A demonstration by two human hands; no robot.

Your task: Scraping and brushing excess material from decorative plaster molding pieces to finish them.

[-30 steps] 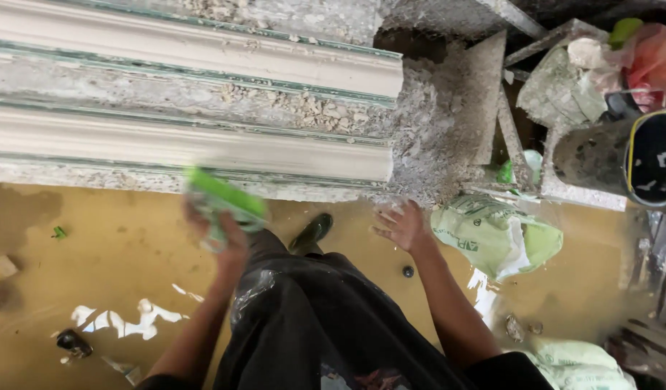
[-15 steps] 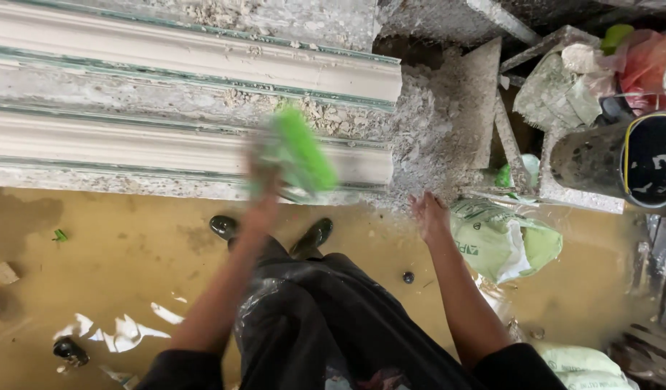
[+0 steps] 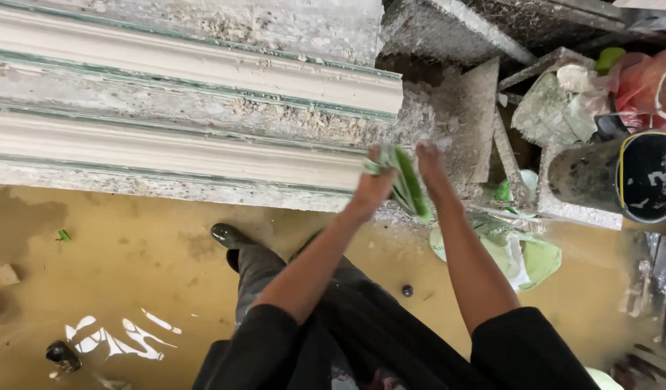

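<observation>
My left hand (image 3: 374, 186) grips a green flat object (image 3: 407, 182), blurred by motion, in front of the right end of the long pale moulded strips (image 3: 188, 144). My right hand (image 3: 428, 162) is raised beside it, its fingers touching or nearly touching the green object's far side; whether it grips it I cannot tell. Both dark-sleeved arms reach out over my dark trousers and a black shoe (image 3: 228, 235).
The floor (image 3: 131, 274) is flooded with muddy yellow water. A dark cylinder with a black end (image 3: 614, 177) lies at right among rubble, boards and red cloth (image 3: 647, 79). A green-and-white bag (image 3: 524, 253) lies in the water near my right arm.
My left hand has carried the green object up from near the water and to the right. My right hand has risen to meet it at the strips' right end.
</observation>
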